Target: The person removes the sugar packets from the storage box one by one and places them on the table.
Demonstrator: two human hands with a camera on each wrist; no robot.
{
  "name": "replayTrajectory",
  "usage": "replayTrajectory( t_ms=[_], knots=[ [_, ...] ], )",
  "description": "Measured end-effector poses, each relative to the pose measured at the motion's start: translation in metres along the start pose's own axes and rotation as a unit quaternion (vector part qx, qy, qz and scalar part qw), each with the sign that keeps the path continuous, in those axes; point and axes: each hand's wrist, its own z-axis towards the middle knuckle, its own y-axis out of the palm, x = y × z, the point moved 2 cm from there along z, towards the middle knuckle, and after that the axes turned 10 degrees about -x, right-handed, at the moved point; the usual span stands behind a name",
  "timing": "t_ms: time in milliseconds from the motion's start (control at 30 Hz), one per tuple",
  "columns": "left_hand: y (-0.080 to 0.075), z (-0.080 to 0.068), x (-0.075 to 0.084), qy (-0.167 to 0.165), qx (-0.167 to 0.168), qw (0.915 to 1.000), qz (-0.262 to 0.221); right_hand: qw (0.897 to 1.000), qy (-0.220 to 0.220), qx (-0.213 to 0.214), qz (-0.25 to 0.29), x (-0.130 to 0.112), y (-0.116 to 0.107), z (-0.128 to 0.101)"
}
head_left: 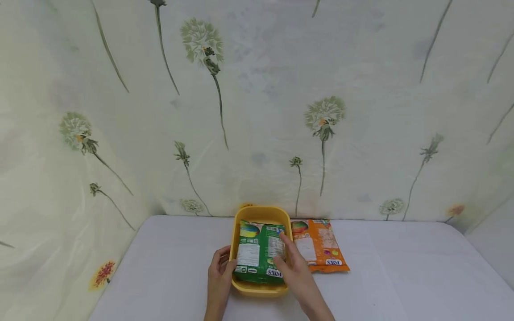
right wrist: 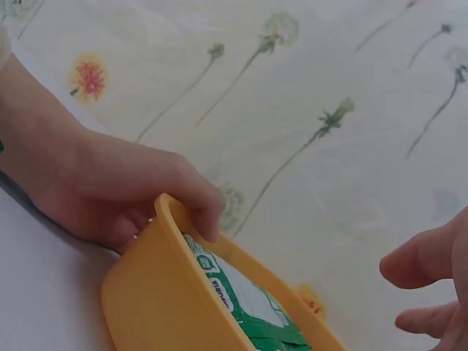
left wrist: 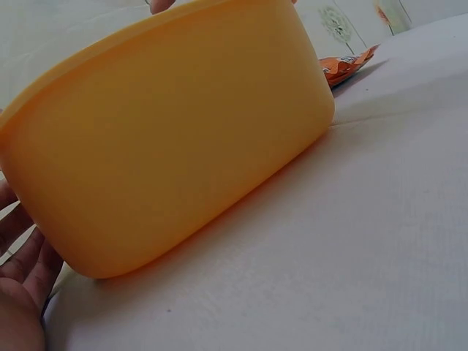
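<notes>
A yellow plastic tub (head_left: 260,292) stands on the table with a green printed packet (head_left: 263,249) lying inside it. My left hand (head_left: 219,273) grips the tub's left side; in the right wrist view that hand (right wrist: 139,175) has its thumb hooked over the rim. My right hand (head_left: 296,272) hovers at the tub's right side, over the packet's right part. Its thumb and fingers (right wrist: 424,259) are spread apart in the right wrist view, with nothing between them. The left wrist view is mostly filled by the tub's outer wall (left wrist: 175,139).
An orange printed packet (head_left: 321,243) lies flat just right of the tub. The white-covered table (head_left: 393,267) ends at the back against a hanging cloth (head_left: 257,111) with a dandelion print, close behind the tub.
</notes>
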Motion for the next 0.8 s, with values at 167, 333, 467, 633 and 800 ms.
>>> replayTrajectory(
  t_ms=[167, 333, 467, 633, 800],
  knots=[
    [0.003, 0.001, -0.001, 0.007, -0.003, 1.0, -0.001, 0.999, 0.019, 0.014, -0.032, 0.003, 0.004, 0.001],
    [0.003, 0.001, -0.004, 0.013, -0.003, 0.9999, 0.001, 0.997, 0.036, 0.019, -0.066, 0.004, 0.007, 0.002],
    [0.002, 0.001, -0.005, 0.013, 0.0, 0.9999, -0.003, 0.995, 0.052, 0.02, -0.088, 0.006, 0.009, 0.004],
    [0.001, 0.0, -0.006, 0.011, 0.003, 0.9999, -0.005, 0.994, 0.06, 0.023, -0.089, 0.007, 0.012, 0.006],
    [0.001, 0.0, -0.005, 0.028, 0.003, 0.9996, -0.004, 0.994, 0.055, 0.024, -0.088, 0.008, 0.013, 0.01]
  ],
)
